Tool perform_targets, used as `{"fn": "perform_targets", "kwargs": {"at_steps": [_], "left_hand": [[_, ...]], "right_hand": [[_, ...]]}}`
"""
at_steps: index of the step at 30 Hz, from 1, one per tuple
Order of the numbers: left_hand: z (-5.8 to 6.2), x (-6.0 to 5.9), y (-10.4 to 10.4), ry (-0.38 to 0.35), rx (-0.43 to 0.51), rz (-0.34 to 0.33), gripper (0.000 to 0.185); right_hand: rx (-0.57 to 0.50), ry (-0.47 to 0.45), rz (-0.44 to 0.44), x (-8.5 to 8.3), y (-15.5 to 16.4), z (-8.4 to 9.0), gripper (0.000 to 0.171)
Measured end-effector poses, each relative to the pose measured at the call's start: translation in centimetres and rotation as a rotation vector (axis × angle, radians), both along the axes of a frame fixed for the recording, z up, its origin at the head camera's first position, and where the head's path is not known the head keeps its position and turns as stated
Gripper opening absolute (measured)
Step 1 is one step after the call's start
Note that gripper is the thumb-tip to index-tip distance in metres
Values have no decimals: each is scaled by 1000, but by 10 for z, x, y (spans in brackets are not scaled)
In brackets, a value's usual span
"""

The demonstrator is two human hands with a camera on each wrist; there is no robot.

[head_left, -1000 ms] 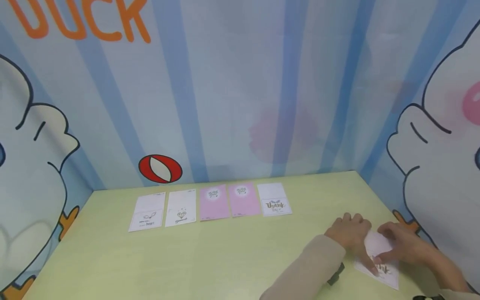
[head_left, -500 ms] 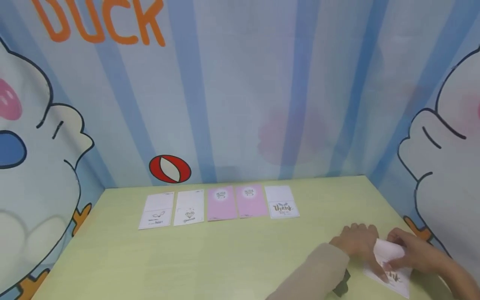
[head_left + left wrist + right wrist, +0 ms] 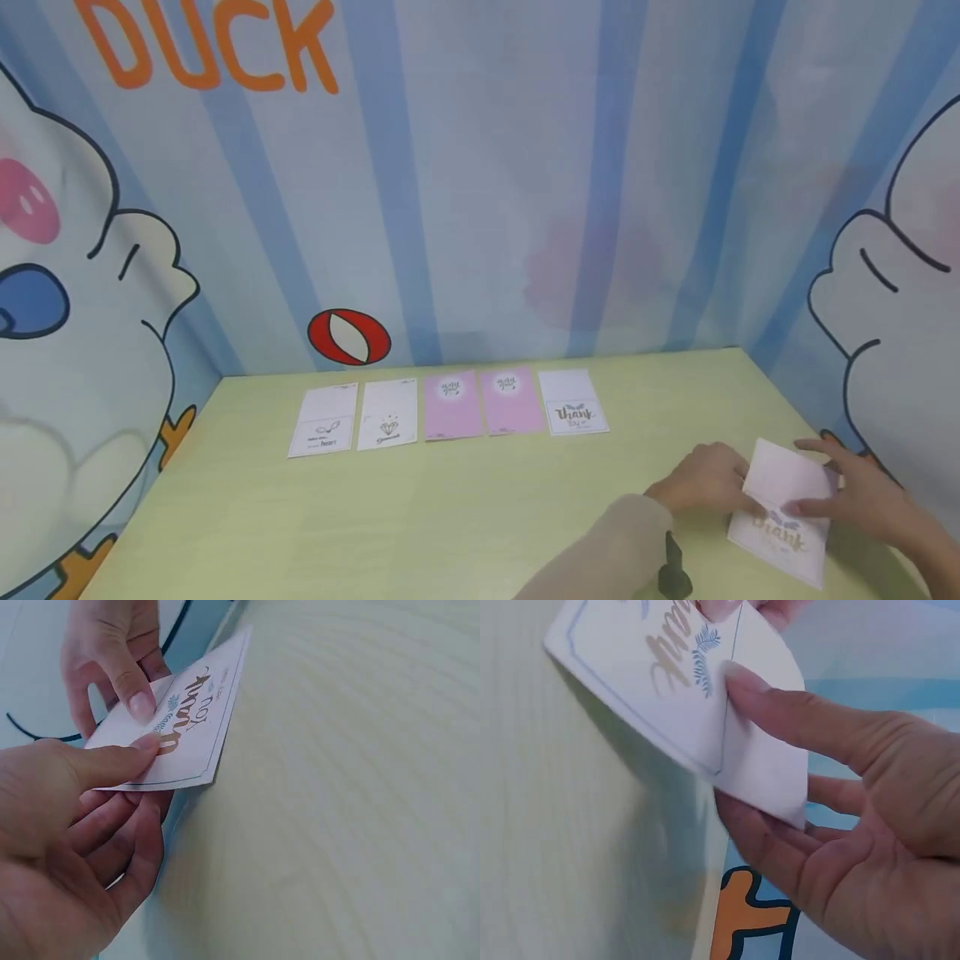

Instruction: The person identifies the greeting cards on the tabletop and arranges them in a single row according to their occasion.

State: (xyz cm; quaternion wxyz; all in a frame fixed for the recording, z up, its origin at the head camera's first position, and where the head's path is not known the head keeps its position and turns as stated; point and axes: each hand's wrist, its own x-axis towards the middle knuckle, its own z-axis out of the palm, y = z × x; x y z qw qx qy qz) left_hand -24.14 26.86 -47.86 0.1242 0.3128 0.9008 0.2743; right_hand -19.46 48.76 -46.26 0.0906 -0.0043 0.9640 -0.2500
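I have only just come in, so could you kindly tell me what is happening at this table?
A person is holding a white "Thank You" card with both hands at the near right corner of the pale green table. The left hand pinches its left edge, and the right hand pinches its folded upper part. Five more cards, three white and two pink, lie in a row along the far edge.

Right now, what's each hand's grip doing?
Left hand: pinches the thank-you card.
Right hand: pinches the same card, thumb on top.
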Motion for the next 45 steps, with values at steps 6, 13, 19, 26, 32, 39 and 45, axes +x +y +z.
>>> {"fn": "perform_targets", "kwargs": {"at_steps": [6, 13, 19, 26, 32, 39, 45], "left_hand": [[6, -6, -25, -112, 194, 58, 52], [11, -7, -42, -118, 285, 146, 61], [11, -5, -58, -205, 387, 274, 19], [15, -6, -76, -98, 349, 344, 18], [15, -12, -91, -53, 378, 383, 17], [14, -25, -109, -31, 472, 423, 15], [14, -38, -122, -3, 515, 488, 13]], "right_hand": [[-90, 15, -97, 0, -11, 10, 102], [-245, 31, -120, -3, -34, 17, 97], [-349, -123, -169, -7, -46, 12, 100], [-355, -65, -99, -7, -61, 11, 71], [-347, -7, -60, -19, -80, 15, 62], [-364, 5, -44, -33, -100, 16, 59], [-501, -23, -82, -45, -115, 13, 59]]}}
